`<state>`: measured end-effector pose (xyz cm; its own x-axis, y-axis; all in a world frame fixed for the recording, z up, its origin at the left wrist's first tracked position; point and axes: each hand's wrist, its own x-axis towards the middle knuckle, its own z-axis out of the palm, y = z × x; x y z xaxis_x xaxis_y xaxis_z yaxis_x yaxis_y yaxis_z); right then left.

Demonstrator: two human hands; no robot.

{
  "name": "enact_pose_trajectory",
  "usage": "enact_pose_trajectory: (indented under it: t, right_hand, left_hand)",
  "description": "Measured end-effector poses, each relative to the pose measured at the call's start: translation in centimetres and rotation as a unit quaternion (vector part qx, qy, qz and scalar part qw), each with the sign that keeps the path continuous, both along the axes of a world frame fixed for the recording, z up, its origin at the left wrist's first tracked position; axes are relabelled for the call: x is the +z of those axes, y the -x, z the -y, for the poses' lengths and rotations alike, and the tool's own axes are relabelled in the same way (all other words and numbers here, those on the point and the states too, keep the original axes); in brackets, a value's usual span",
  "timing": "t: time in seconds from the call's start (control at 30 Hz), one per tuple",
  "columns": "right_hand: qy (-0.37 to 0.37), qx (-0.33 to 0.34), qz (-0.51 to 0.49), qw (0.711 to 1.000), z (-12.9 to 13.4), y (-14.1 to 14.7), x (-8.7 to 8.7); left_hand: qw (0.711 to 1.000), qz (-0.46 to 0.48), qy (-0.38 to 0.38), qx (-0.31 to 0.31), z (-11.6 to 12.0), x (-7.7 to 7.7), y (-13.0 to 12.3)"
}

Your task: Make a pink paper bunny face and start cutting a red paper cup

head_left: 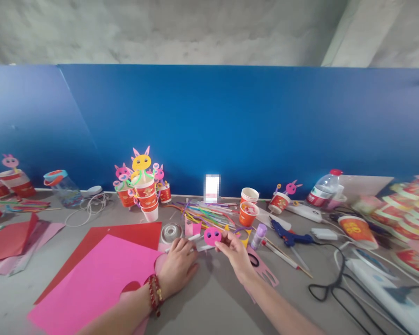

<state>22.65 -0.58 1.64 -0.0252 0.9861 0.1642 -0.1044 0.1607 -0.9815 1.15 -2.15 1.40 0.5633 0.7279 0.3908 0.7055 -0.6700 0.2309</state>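
My right hand (235, 256) pinches the edge of a bright pink paper face (212, 236) with two dark eyes. Palm down on the table, my left hand (179, 263) has its thumb apart from the fingers. Its fingertips reach the white marker pens (206, 248); whether they touch one is hard to tell. Just beyond it are a roll of clear tape (172, 231) and a pink paper scrap (192, 228). Left of that hand, a large pink sheet (101, 284) overlaps a red sheet (70, 258).
Coloured pipe cleaners (209, 215) lie ahead, beside stacked paper cups (249, 214). Decorated cups (148, 200) stand by the blue partition (209, 125). To the right are a glue stick (259, 236), a blue glue gun (289, 235), black-handled scissors (254, 259), cables and a water bottle (324, 188).
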Motion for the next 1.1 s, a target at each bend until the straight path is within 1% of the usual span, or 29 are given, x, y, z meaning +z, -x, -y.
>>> enact_pose_trajectory:
  t: [0.1,0.2,0.3,0.37,0.43,0.5,0.57,0.63,0.67,0.73,0.8,0.87,0.9,1.0,1.07,1.1]
  right_hand:
    - [0.024,0.021,-0.01,0.999,0.5,0.2,0.4]
    - [0.05,0.057,-0.007,0.997,1.3,0.4,0.5]
    - [0.064,0.08,0.006,0.995,2.3,0.9,-0.2]
    - [0.06,0.079,0.02,0.995,2.7,1.4,-1.1]
    - [0.049,0.076,0.043,0.995,3.1,1.9,-2.1]
    - [0.037,0.076,0.077,0.993,3.4,2.3,-2.6]
    - [0.02,0.086,0.123,0.988,3.7,2.1,-2.4]
    - [-0.006,0.095,0.184,0.978,4.0,1.1,-1.4]
    - [-0.022,0.092,0.22,0.971,4.3,0.2,-0.8]
    - [-0.056,0.05,0.308,0.948,4.8,-2.3,0.3]
    - [-0.088,-0.024,0.404,0.91,5.4,-5.1,1.0]
    - [-0.111,-0.069,0.488,0.863,6.0,-7.6,1.1]
    - [-0.115,-0.077,0.521,0.842,6.2,-8.6,1.0]
    - [-0.119,-0.081,0.59,0.794,6.5,-9.7,0.4]
    - [-0.109,-0.078,0.617,0.775,6.3,-9.5,0.2]
    - [-0.1,-0.076,0.623,0.772,6.0,-9.3,0.2]
  left_hand:
    - [1.0,0.021,-0.002,0.022,-0.3,-0.1,0.2]
    - [0.995,0.094,0.009,0.014,-0.3,-0.1,0.4]
    - [0.982,0.174,0.075,0.003,0.1,0.0,0.0]
    - [0.972,0.201,0.124,0.005,0.5,0.1,-0.2]
    - [0.965,0.211,0.153,0.008,0.7,0.1,-0.3]
    - [0.964,0.209,0.167,0.012,0.6,0.0,-0.1]
    - [0.966,0.186,0.18,0.029,0.4,-0.2,0.3]
    - [0.968,0.143,0.198,0.054,0.1,-0.2,0.8]
    - [0.969,0.118,0.207,0.06,0.0,-0.1,1.1]
    - [0.971,0.065,0.219,0.064,0.1,0.3,1.7]
    - [0.973,0.007,0.216,0.077,0.5,0.8,2.4]
    - [0.973,-0.049,0.199,0.103,1.0,1.2,3.1]
    - [0.972,-0.075,0.19,0.114,1.3,1.2,3.4]
    - [0.967,-0.123,0.181,0.13,1.7,1.1,4.1]
    - [0.965,-0.139,0.179,0.133,1.7,1.0,4.3]
    - [0.965,-0.145,0.174,0.132,1.6,1.0,4.2]
